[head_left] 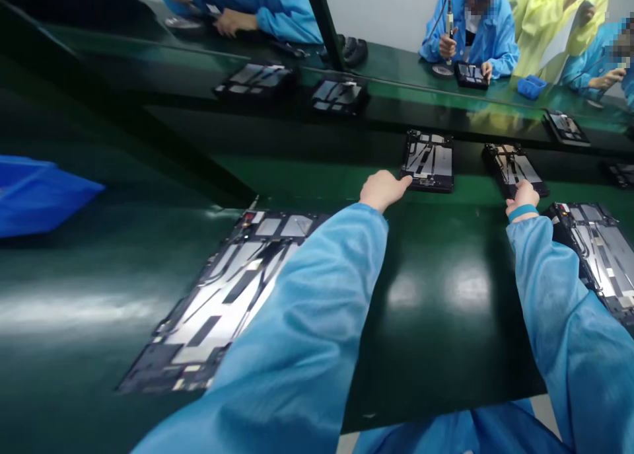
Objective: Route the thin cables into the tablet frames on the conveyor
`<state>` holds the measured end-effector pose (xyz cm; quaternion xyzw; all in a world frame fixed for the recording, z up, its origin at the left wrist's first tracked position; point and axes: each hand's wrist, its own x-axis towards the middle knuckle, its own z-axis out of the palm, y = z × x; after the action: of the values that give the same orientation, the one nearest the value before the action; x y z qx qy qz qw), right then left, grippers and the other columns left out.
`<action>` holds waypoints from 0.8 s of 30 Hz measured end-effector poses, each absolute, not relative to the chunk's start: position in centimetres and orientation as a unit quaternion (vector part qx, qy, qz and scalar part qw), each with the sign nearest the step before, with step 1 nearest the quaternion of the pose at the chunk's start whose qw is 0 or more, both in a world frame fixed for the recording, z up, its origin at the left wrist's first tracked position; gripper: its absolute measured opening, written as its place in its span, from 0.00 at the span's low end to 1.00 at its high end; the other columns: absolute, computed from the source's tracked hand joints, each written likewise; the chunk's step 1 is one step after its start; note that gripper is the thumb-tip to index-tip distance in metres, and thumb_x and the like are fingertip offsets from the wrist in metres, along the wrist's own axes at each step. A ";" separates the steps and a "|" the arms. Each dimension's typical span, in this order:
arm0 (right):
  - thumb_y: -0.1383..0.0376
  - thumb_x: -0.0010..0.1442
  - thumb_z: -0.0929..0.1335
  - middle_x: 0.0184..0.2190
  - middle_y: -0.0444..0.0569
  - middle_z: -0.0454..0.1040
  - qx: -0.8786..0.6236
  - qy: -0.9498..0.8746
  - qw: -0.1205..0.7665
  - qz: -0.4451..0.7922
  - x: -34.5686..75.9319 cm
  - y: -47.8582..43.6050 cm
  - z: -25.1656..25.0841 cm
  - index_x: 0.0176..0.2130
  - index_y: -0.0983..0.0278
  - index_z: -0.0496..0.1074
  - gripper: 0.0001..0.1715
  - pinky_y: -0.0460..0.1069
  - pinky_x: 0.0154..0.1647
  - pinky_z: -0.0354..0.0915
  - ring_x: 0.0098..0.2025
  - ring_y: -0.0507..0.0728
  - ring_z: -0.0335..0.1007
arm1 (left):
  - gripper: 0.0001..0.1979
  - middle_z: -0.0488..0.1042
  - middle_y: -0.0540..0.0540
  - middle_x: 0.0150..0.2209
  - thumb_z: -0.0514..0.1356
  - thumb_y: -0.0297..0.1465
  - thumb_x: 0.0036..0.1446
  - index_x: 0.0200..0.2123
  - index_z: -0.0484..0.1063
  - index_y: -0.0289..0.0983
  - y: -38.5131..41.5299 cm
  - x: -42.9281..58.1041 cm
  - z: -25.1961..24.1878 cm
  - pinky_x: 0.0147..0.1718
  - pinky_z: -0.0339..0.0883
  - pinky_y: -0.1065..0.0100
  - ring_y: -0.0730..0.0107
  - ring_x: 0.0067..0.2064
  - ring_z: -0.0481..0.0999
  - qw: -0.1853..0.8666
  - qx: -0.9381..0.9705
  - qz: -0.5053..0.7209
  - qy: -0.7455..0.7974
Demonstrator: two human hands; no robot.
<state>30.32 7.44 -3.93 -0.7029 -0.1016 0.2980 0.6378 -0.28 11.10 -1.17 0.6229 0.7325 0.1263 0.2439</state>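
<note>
Both my arms reach forward over the green bench. My left hand (384,189) grips the near left corner of an opened tablet (428,160), thumb on its edge and the other fingers hidden. My right hand (524,199) holds the near edge of a second opened tablet (512,166), which lies at a slant; its fingers are partly hidden. Silver cells and dark cables show inside both. Under my left forearm lies a larger-looking opened tablet (238,289), partly covered by the sleeve. Beside my right forearm is a stack of opened tablets (601,249).
A blue bin (39,193) stands at the left. Dark posts (198,156) rise from the bench. More opened tablets (257,77) sit along the strip beyond. Across it, people in blue coats work, one holding a tool (449,24) near a small blue tray (531,86).
</note>
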 end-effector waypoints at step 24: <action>0.65 0.60 0.71 0.32 0.40 0.72 -0.554 0.007 0.778 0.295 25.7 9.5 0.2 0.38 0.62 0.67 0.08 0.46 0.29 0.79 0.33 0.50 0.76 | 0.11 0.77 0.44 0.33 0.71 0.26 0.54 0.31 0.69 0.34 14.5 0.9 -4.1 0.32 0.81 0.62 0.63 0.37 0.81 0.523 0.302 0.507 0.614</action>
<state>25.67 9.48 0.22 -0.5542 0.0066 0.2953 0.7782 0.93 14.46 -4.07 0.3020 0.6145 0.5074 0.5233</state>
